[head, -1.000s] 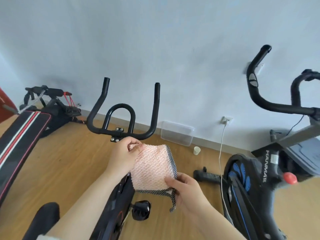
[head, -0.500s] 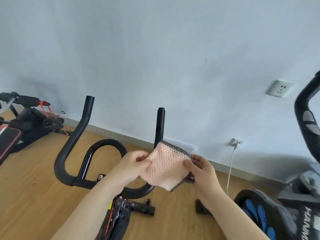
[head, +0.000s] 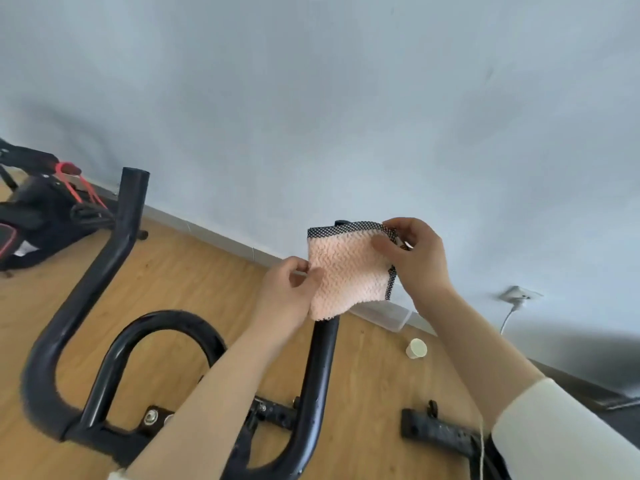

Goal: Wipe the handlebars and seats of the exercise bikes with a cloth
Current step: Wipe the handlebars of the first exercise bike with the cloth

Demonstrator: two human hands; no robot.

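- The handlebars (head: 145,344) now fill the lower frame, far closer than a second ago; their left prong rises at the left, untouched.
- The cloth (head: 346,271), which a second ago was held low in front of the bike's frame, has been lifted and now hangs against the top of the right prong (head: 320,375), covering its tip. My judgement: the folding is done and wiping of this prong is about to begin.
- The left hand (head: 287,292) is closed in a pinch on the cloth's left edge, thumb and fingers curled.
- The right hand (head: 412,261) pinches the upper right corner at the mesh trim, fingers bent, not spread.
- A small cup (head: 416,348) stands on the floor (head: 194,271) near the wall.
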